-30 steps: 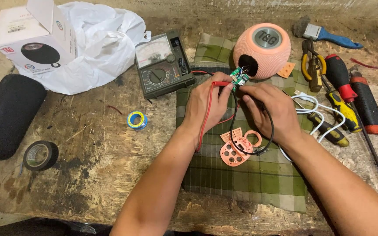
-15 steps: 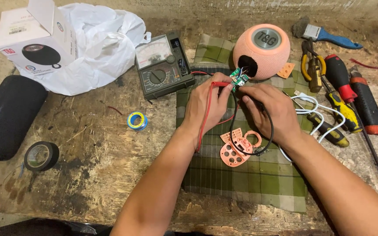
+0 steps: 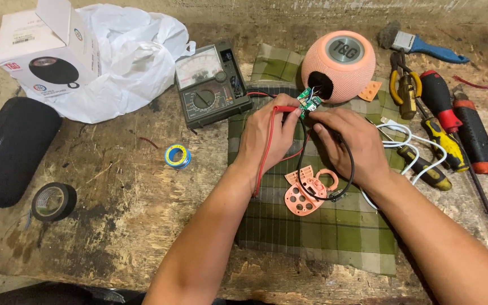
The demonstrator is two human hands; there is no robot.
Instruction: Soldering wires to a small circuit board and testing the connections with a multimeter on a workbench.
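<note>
My left hand (image 3: pixel 268 135) grips a red test probe (image 3: pixel 284 108) whose tip rests on a small green circuit board (image 3: pixel 310 102). My right hand (image 3: pixel 350 142) holds a black probe, its black lead (image 3: pixel 347 169) looping down over the cloth, also at the board. The board hangs by wires from the opening of a round pink speaker (image 3: pixel 340 65). Both leads run to an analog multimeter (image 3: pixel 210 85) at the upper left of the green plaid cloth (image 3: pixel 317 237). A pink perforated cover piece (image 3: pixel 306 192) lies on the cloth below my hands.
Screwdrivers (image 3: pixel 441 107), pliers (image 3: pixel 405 90), a blue-handled brush (image 3: pixel 419 45) and a white cable (image 3: pixel 402 141) lie right. A white box (image 3: pixel 43 53), a white plastic bag (image 3: pixel 131 56), a long black speaker (image 3: pixel 9 149), black tape (image 3: pixel 53 201) and a small solder spool (image 3: pixel 177 156) lie left.
</note>
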